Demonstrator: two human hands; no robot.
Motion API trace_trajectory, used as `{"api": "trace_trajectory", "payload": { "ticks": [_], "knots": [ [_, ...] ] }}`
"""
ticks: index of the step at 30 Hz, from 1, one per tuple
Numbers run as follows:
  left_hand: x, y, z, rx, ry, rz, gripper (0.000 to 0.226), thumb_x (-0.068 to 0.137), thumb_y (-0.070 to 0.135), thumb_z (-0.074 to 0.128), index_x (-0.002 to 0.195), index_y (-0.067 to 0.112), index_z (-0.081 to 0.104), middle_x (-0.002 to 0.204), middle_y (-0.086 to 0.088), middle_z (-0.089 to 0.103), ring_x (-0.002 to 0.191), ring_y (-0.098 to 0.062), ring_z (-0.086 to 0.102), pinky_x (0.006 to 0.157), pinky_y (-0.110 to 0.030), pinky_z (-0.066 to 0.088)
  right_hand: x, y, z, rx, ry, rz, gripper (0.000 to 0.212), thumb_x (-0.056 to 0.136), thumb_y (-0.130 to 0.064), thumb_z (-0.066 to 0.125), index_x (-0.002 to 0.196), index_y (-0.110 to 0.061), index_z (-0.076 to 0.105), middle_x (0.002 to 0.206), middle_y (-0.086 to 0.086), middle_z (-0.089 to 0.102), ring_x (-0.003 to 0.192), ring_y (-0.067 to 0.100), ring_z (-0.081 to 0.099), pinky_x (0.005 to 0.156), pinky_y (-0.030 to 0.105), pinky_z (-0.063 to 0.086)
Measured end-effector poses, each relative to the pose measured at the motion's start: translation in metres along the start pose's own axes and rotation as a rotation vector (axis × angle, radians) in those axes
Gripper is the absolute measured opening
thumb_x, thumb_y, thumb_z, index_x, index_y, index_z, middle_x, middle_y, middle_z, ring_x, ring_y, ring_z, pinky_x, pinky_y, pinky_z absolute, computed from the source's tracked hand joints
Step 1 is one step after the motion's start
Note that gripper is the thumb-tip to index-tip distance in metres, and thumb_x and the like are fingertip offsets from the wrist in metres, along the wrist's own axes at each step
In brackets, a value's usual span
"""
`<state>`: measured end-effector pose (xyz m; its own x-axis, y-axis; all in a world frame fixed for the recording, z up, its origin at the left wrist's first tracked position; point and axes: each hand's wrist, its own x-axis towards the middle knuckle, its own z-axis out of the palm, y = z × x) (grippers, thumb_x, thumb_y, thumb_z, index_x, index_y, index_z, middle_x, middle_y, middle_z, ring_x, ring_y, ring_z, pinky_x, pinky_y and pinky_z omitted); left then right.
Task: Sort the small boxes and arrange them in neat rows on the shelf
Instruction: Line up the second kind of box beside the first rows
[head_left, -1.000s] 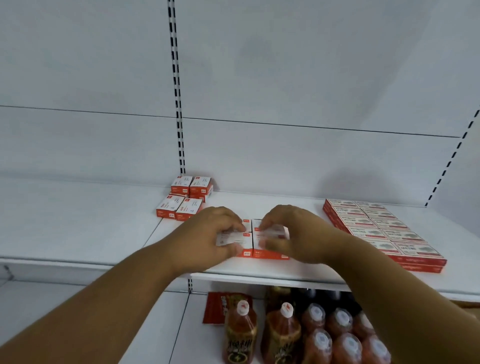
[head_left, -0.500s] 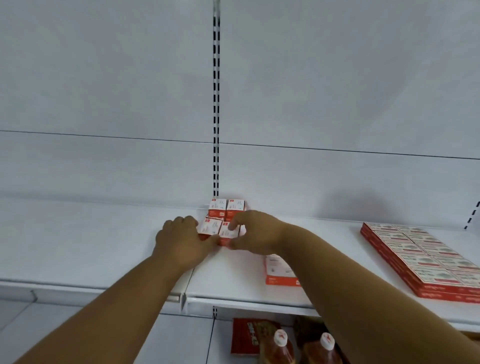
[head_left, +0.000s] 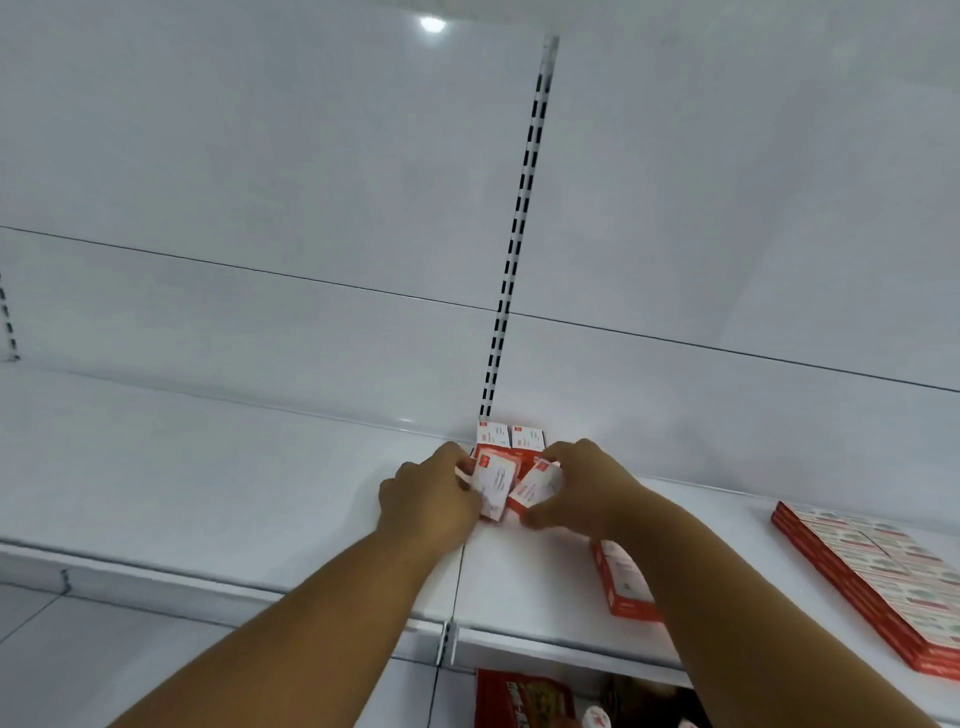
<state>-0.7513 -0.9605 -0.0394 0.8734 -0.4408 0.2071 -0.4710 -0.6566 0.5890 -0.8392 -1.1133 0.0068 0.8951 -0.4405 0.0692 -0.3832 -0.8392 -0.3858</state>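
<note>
Two small red-and-white cardboard boxes (head_left: 496, 483), light and stiff, I think; left hand (head_left: 428, 499) and right hand (head_left: 584, 488) fingers pinch their edges on the white shelf (head_left: 208, 499)

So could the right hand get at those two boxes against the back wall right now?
Probably not straight away: the right hand already grips a tilted small box, and the left hand's box sits in front too. The two back boxes are otherwise uncovered.

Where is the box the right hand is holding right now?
In the head view, the tilted box sits centre frame in the right hand, beside the left hand's box, just before the back-row boxes.
</note>
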Motion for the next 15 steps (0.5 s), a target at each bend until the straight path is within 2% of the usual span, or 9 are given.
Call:
{"api": "trace_trajectory", "payload": {
  "ticks": [2, 5, 9, 13, 15],
  "knots": [
    [-0.004, 0.001, -0.004, -0.088, -0.017, 0.018, 0.024, 0.087, 0.031, 0.062, 0.110, 0.035, 0.054, 0.106, 0.012, 0.070, 0.103, -0.016, 0.063, 0.092, -0.034, 0.047, -0.004, 0.003, -0.001, 0.030, 0.031, 0.014, 0.068, 0.059, -0.041, 0.088, 0.116, -0.031, 0.053, 0.104, -0.008, 0.052, 0.091, 0.012, 0.055, 0.080, 0.030, 0.056],
    [-0.006, 0.000, -0.003, -0.171, -0.069, 0.071, 0.034, 0.084, 0.036, 0.066, 0.116, 0.039, 0.053, 0.108, 0.017, 0.067, 0.103, -0.012, 0.062, 0.093, -0.032, 0.048, -0.008, 0.007, 0.001, 0.067, -0.014, 0.014, 0.069, 0.057, -0.044, 0.086, 0.114, -0.033, 0.049, 0.100, -0.009, 0.058, 0.089, 0.009, 0.060, 0.081, 0.031, 0.057],
    [-0.005, -0.004, -0.002, -0.397, -0.090, 0.135, 0.027, 0.086, 0.037, 0.068, 0.108, 0.040, 0.053, 0.100, 0.019, 0.067, 0.092, -0.002, 0.063, 0.081, -0.025, 0.050, -0.015, 0.004, 0.006, 0.134, -0.055, -0.026, 0.069, 0.058, -0.044, 0.086, 0.113, -0.037, 0.044, 0.096, -0.011, 0.059, 0.084, 0.008, 0.060, 0.073, 0.025, 0.054],
    [-0.008, -0.003, -0.005, -0.412, -0.110, 0.185, 0.031, 0.089, 0.028, 0.068, 0.115, 0.039, 0.055, 0.100, 0.019, 0.065, 0.088, 0.000, 0.062, 0.076, -0.021, 0.049, -0.022, 0.011, -0.003, 0.227, -0.050, -0.071, 0.055, 0.062, -0.039, 0.087, 0.104, -0.034, 0.052, 0.095, -0.012, 0.062, 0.081, 0.006, 0.060, 0.065, 0.018, 0.049],
    [-0.010, 0.000, -0.004, -0.384, -0.097, 0.226, 0.027, 0.092, 0.028, 0.064, 0.116, 0.039, 0.057, 0.103, 0.022, 0.060, 0.086, 0.000, 0.060, 0.073, -0.015, 0.044, -0.023, 0.016, -0.010, 0.277, -0.027, -0.091, 0.044, 0.072, -0.035, 0.083, 0.104, -0.034, 0.053, 0.097, -0.014, 0.062, 0.084, 0.006, 0.062, 0.064, 0.017, 0.049]
  ]
}}
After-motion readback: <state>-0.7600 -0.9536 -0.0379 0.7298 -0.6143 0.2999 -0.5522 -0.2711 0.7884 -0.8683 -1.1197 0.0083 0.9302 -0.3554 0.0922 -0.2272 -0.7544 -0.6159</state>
